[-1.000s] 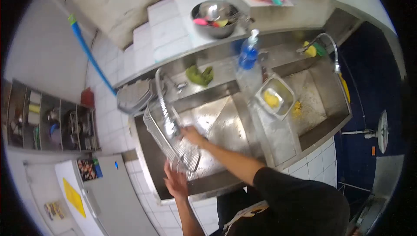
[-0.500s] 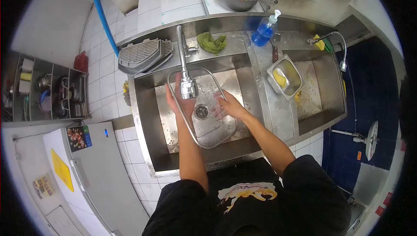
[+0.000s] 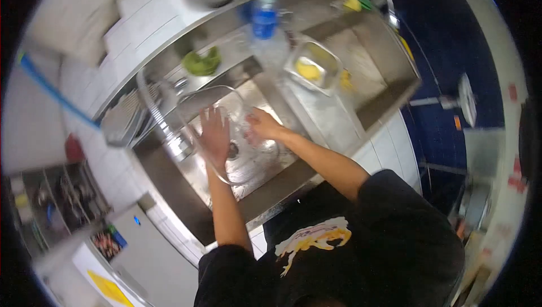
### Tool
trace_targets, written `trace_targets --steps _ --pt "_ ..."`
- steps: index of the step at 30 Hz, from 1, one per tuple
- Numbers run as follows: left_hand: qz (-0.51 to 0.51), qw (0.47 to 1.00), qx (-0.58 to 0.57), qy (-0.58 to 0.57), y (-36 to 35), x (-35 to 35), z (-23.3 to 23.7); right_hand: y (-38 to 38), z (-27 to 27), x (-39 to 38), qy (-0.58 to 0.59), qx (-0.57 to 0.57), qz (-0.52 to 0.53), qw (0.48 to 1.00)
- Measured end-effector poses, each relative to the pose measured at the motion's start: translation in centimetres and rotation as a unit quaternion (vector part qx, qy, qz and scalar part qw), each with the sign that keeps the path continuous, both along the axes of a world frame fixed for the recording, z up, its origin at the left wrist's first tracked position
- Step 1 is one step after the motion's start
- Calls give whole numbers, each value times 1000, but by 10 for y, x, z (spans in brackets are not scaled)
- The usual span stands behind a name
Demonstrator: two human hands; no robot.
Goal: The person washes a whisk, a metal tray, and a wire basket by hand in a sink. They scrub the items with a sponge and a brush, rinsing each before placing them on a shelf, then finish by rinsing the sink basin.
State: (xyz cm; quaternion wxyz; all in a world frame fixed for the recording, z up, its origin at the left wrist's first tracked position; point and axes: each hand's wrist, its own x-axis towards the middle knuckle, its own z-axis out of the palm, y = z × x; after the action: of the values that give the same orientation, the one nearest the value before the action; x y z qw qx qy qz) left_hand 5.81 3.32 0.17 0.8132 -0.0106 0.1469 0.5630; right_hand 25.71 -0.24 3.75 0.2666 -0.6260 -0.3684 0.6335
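A clear rounded tray [image 3: 248,168] with a metal-looking rim is tilted over the left sink basin [image 3: 169,185]. My left hand [image 3: 214,137] lies against its left part, palm up, fingers spread. At the tray's right side, my right hand [image 3: 262,126] has its fingers curled together; whatever they hold is blurred. The flexible faucet [image 3: 178,146] hangs just left of my left hand. I cannot make out whether water runs from it.
Behind the basin are a green cloth [image 3: 201,63], grey grilles [image 3: 124,118] and a blue soap bottle [image 3: 264,22]. A steel container [image 3: 313,68] with a yellow sponge sits by the right basin [image 3: 389,89]. A refrigerator [image 3: 152,250] is at the lower left.
The view has turned and shifted, so the sink appears rotated. My left hand has moved from behind the faucet to its right, fingers spread. My right hand's fingers are now more curled.
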Motion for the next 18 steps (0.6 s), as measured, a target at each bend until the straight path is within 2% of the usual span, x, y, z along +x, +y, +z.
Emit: trace_targets --steps 2,4,6,7,8,10,12,13,14,15,16,17,18 --pt "-137 981 135 10 -4 -21 -20 11 -20 3 85 -46 -79 992" --pt "-47 990 86 101 7 -42 -18 8 -30 -4 98 -58 -86 990" --pt "49 974 1 221 15 -36 9 8 -42 -12 109 -64 -78 989" --pt "32 960 27 277 17 -46 -7 7 -51 -15 67 -29 -64 995" --pt "-4 944 14 329 8 -44 11 7 -53 -17 25 6 -49 998" --pt "-63 916 -68 390 -18 -37 60 10 -68 -22 31 8 -82 996" --pt "-139 841 -16 523 -48 -58 67 20 -107 -35 -101 190 -40 976" --pt "-140 812 -17 566 -65 -64 76 25 -109 -42 -101 200 -5 975" --pt "-140 781 -17 608 -80 -70 87 27 -109 -55 -25 171 10 985" --pt "-113 769 4 629 -94 -81 91 26 -62 -57 36 83 40 995" --pt "-85 756 25 648 -106 -92 95 31 -80 -76 98 117 52 987" --pt "-46 724 35 688 -116 -101 96 31 -52 -86 184 72 4 980" --pt "-6 687 43 726 -124 -111 99 43 -76 -112 222 88 -39 970"
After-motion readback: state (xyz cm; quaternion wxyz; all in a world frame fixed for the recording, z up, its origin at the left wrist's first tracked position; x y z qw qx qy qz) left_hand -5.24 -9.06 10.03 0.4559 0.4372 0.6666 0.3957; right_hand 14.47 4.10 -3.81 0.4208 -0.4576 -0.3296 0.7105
